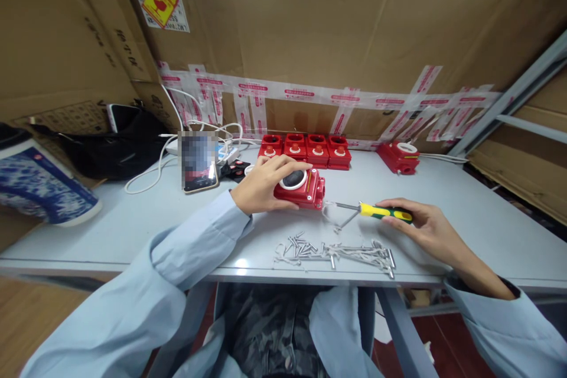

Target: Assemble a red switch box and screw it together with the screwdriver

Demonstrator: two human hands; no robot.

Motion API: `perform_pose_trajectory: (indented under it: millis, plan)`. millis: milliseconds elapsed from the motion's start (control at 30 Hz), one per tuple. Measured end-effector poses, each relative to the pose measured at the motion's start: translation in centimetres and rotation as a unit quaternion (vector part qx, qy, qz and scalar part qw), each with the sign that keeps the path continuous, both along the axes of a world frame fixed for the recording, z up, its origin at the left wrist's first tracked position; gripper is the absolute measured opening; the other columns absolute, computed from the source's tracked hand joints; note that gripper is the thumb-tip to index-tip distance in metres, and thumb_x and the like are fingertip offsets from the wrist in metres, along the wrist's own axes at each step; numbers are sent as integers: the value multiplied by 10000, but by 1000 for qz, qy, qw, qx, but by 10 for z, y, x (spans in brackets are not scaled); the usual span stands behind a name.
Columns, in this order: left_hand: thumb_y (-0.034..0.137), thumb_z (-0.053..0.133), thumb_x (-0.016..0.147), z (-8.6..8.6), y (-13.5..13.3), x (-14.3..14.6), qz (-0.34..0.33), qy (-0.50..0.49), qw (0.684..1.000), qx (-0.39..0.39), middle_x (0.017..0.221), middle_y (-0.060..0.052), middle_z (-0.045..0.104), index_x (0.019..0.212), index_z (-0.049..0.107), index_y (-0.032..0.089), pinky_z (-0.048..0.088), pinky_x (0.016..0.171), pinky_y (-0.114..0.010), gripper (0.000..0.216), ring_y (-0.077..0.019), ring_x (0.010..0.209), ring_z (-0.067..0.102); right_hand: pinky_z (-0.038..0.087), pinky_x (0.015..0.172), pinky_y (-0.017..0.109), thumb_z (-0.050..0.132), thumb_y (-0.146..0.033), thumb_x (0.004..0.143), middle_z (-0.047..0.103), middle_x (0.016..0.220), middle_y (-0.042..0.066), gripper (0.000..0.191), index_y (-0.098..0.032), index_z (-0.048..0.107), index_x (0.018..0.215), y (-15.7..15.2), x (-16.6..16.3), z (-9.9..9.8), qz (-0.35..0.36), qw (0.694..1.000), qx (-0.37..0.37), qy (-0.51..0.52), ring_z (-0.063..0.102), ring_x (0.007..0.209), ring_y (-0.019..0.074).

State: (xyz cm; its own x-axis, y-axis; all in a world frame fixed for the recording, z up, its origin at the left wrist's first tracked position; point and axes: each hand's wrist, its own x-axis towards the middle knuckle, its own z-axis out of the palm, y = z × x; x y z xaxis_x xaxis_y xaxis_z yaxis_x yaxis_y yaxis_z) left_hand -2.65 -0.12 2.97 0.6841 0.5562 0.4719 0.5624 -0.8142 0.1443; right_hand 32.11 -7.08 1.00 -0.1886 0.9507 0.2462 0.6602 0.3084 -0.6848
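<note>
My left hand (261, 184) is closed around a red plastic box (303, 186) with a round white-rimmed opening, holding it flat on the grey table (133, 224). My right hand (425, 224) grips the yellow, green and black handle of a screwdriver (381, 211). Its metal shaft points left, with the tip close to the box's right side. A loose pile of metal screws (328, 251) and thin wires lies just in front of the box, near the table's front edge.
A row of several red boxes (305, 150) stands behind, and one more red box (400, 156) at the back right. A phone (199, 160) leans at the left, beside white cables, a black bag (119, 142) and a blue-white bundle (39, 180). Cardboard walls surround the table.
</note>
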Motion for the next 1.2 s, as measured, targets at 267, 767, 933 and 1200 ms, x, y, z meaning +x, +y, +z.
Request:
perform_pose_trajectory:
  millis: [267, 767, 933, 1200]
  plan:
    - [491, 708, 745, -12, 5, 7, 0, 78, 997, -18, 1228, -93, 552, 1367, 364, 283, 308, 878, -383, 741, -262, 1093, 540, 518, 858, 366, 701, -509, 728, 719, 1049, 74, 394, -240, 714, 1015, -3, 1, 0, -4, 996, -59, 63, 663, 963, 264]
    - [507, 634, 813, 3, -16, 43, -49, -21, 999, -9, 1000, -40, 627, 876, 645, 208, 294, 846, -370, 306, -207, 981, 532, 478, 891, 361, 691, -505, 742, 715, 1065, 72, 384, -234, 713, 1014, -5, -3, -2, 8, 986, -136, 99, 639, 985, 262]
    - [414, 656, 820, -2, -13, 55, -36, -6, 999, -28, 975, -31, 634, 894, 636, 189, 283, 829, -359, 238, -203, 977, 526, 473, 892, 367, 687, -501, 748, 718, 1052, 74, 371, -232, 721, 1002, -6, -5, 0, 14, 987, -129, 95, 638, 983, 267]
    - [288, 561, 902, 0, -13, 51, -54, -9, 998, -38, 947, -13, 674, 908, 666, 207, 260, 781, -348, 133, -184, 954, 537, 478, 864, 357, 690, -489, 751, 718, 1038, 72, 372, -221, 718, 1007, -4, -2, -4, 15, 985, -135, 103, 641, 954, 253]
